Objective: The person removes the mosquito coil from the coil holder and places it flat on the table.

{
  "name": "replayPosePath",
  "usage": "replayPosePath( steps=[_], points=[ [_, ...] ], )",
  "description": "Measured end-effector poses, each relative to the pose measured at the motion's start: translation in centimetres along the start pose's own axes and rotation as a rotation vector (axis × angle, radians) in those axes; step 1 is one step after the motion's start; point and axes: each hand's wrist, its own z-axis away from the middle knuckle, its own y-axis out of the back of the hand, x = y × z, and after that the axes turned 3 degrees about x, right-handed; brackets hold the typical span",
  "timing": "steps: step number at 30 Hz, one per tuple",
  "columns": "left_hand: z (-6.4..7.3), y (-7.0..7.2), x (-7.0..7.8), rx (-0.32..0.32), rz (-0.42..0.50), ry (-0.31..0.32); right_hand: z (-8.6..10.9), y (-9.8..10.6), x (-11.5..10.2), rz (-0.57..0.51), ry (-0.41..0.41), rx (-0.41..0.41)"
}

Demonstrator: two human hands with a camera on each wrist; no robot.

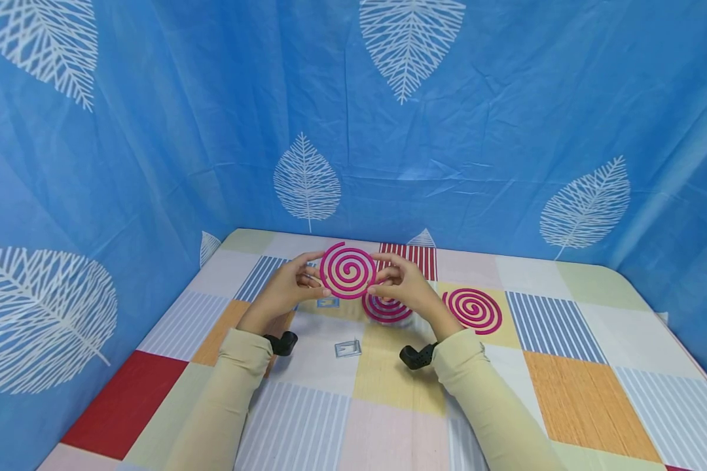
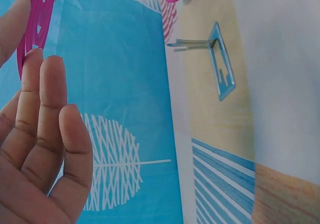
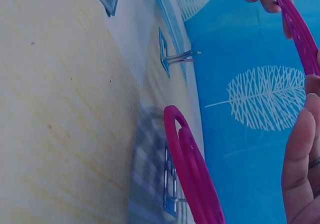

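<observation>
A magenta mosquito coil [image 1: 349, 269] is held upright above the table between both hands. My left hand [image 1: 291, 284] pinches its left edge between thumb and fingers, and my right hand [image 1: 409, 286] pinches the right edge. Below the right hand, a second coil [image 1: 389, 320] sits raised over a small metal coil stand [image 3: 169, 202]. Another metal stand [image 1: 347, 348], a flat plate with upright prongs, is nearer to me. Behind the left hand's fingertips another stand [image 1: 328, 303] is on the cloth, its prongs pointing up in the left wrist view.
A third coil [image 1: 473, 311] lies on the table just right of the right hand. The table wears a patchwork cloth [image 1: 400, 432]. Blue leaf-printed curtains [image 1: 353, 131] enclose its back and sides. Each wrist wears a black camera mount [image 1: 417, 357].
</observation>
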Motion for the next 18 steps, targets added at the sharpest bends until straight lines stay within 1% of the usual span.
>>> replayPosePath(
  steps=[7, 10, 18],
  points=[
    [0.1, -0.1, 1.1, -0.009, -0.004, -0.028, 0.7, 0.5, -0.4, 0.039, 0.040, 0.016],
    [0.2, -0.2, 1.5, -0.015, -0.007, -0.033, 1.0, 0.7, -0.6, 0.038, 0.052, 0.019],
    [0.6, -0.3, 2.0, -0.026, -0.010, -0.013, 1.7, 0.8, -0.7, 0.032, 0.071, 0.004]
  ],
)
